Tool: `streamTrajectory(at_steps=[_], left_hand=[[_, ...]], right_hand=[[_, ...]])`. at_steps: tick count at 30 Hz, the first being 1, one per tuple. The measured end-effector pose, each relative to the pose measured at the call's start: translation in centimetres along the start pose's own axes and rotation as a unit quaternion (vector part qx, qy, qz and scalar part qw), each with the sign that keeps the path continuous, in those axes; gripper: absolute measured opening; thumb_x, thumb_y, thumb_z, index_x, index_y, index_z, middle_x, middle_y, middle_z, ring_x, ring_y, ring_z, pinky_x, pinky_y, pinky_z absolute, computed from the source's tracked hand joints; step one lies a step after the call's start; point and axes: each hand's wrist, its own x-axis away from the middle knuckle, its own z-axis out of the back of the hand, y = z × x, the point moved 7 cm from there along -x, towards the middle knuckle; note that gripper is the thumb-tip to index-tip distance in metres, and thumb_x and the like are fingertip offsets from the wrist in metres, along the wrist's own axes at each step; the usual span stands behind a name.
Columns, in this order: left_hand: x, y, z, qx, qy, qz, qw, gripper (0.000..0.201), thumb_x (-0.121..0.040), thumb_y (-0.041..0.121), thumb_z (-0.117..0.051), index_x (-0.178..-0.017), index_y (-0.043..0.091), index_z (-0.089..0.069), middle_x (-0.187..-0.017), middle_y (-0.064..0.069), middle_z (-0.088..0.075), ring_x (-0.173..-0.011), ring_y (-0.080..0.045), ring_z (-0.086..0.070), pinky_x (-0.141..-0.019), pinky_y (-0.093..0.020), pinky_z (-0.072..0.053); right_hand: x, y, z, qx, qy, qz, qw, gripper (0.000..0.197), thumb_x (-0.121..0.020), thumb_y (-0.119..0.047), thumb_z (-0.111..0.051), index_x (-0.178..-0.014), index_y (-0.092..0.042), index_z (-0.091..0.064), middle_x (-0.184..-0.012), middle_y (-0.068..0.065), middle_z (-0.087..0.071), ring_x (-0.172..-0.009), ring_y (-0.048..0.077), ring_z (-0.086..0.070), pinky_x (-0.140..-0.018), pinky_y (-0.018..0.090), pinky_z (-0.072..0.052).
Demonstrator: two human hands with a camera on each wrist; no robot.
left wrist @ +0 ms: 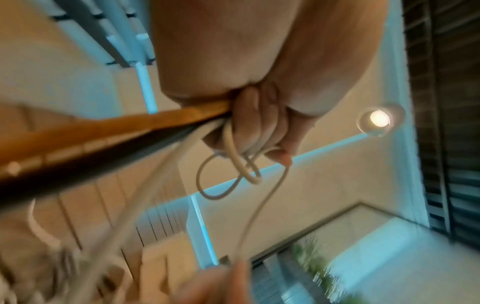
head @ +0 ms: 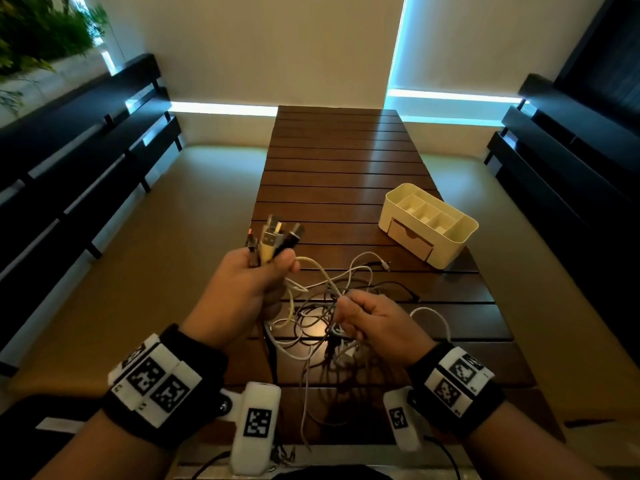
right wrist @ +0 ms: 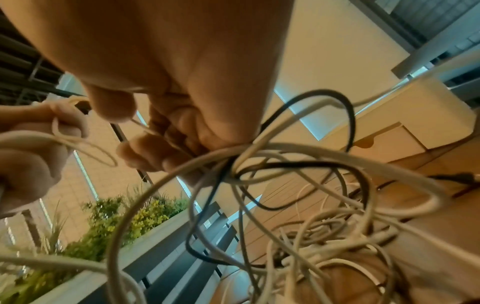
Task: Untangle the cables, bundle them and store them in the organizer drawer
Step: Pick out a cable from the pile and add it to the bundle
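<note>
My left hand grips a bunch of cable plug ends that stick up out of the fist, raised above the table's left edge. White cables loop out under its fingers. My right hand holds a clump of tangled white and dark cables just to the right; in the right wrist view the strands pass through its curled fingers. Loops hang down onto the wooden slat table. The cream organizer stands at the right, its small drawer closed.
Loose cable ends lie on the table to the right of my right hand. Dark benches line both sides of the table. A planter with green plants shows at the left. The far half of the table holds nothing.
</note>
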Motion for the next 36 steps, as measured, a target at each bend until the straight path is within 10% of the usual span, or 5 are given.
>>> streamTrajectory(at_steps=[6,11,26,33,36], left_hand=[[0.1,-2.2,0.2,-0.345,-0.051,0.054,0.936,0.029,-0.091,0.029,-0.067,-0.071,0.009,-0.062,-0.045,0.01,-0.038,-0.041,-0.006,-0.03,-0.044,-0.02,-0.027],[-0.4,-2.2,0.7,-0.321,0.035,0.011,0.946,0.035,-0.093,0.03,-0.065,-0.089,-0.005,-0.067,-0.061,-0.016,-0.052,-0.053,-0.01,-0.043,-0.049,-0.02,-0.031],[-1.4,-2.8,-2.0,-0.481,-0.093,0.046,0.871,0.035,-0.095,0.023,-0.06,-0.061,0.022,-0.055,-0.056,0.006,-0.047,-0.042,-0.004,-0.036,-0.045,-0.017,-0.031],[-0.3,1.8,2.3,-0.284,0.02,0.028,0.958,0.031,-0.095,0.03,-0.058,-0.071,0.014,-0.068,-0.045,0.007,-0.045,-0.042,-0.008,-0.036,-0.045,-0.026,-0.031],[-0.1,2.2,2.5,-0.357,0.038,0.01,0.933,0.028,-0.097,0.027,-0.058,-0.074,0.013,-0.068,-0.044,0.01,-0.05,-0.041,-0.001,-0.041,-0.048,-0.023,-0.032]], right_hand=[[-1.0,-0.6,2.7,0.089,0.109,0.018,0.99,0.024,-0.101,-0.033,-0.05,-0.083,-0.027,-0.064,-0.068,-0.004,-0.058,-0.06,0.011,-0.051,-0.06,0.03,-0.042],[-1.3,-0.9,2.1,0.19,0.065,0.04,0.979,0.024,-0.099,-0.032,-0.054,-0.081,-0.023,-0.066,-0.074,0.0,-0.062,-0.066,0.012,-0.057,-0.064,0.032,-0.05],[-0.8,-2.7,-1.3,0.219,-0.003,0.113,0.969,0.01,-0.096,-0.029,-0.059,-0.098,-0.027,-0.069,-0.087,-0.014,-0.063,-0.082,0.003,-0.059,-0.072,0.015,-0.047],[-0.6,3.4,2.0,0.255,0.039,-0.024,0.966,0.016,-0.098,-0.03,-0.056,-0.09,-0.018,-0.064,-0.085,-0.004,-0.061,-0.078,0.01,-0.057,-0.073,0.034,-0.05],[-0.2,4.1,2.6,0.236,0.028,-0.068,0.969,0.009,-0.098,-0.027,-0.057,-0.094,-0.025,-0.065,-0.09,-0.006,-0.063,-0.083,0.011,-0.06,-0.079,0.035,-0.055]])
